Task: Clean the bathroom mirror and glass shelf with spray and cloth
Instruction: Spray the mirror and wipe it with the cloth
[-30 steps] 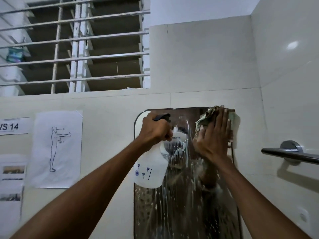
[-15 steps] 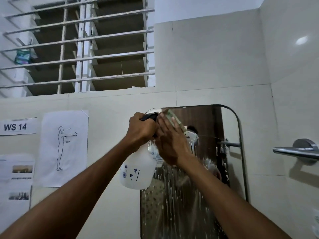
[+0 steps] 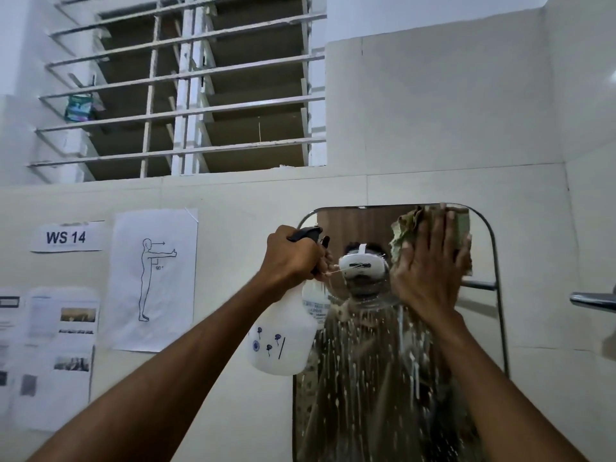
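A tall wall mirror with rounded top corners hangs ahead, its lower part streaked with white spray drips. My left hand grips the black trigger of a white spray bottle at the mirror's upper left edge. My right hand presses a greenish crumpled cloth flat against the glass near the mirror's top right corner. The glass shelf is out of view.
A barred louvre window sits high on the left. Paper sheets, one a standing figure diagram and a "WS 14" label, are stuck to the wall at left. A chrome bar juts from the right wall.
My right hand swept the cloth from the mirror's top right to the top left beside the bottle, then back to the top right. The left hand keeps holding the bottle.
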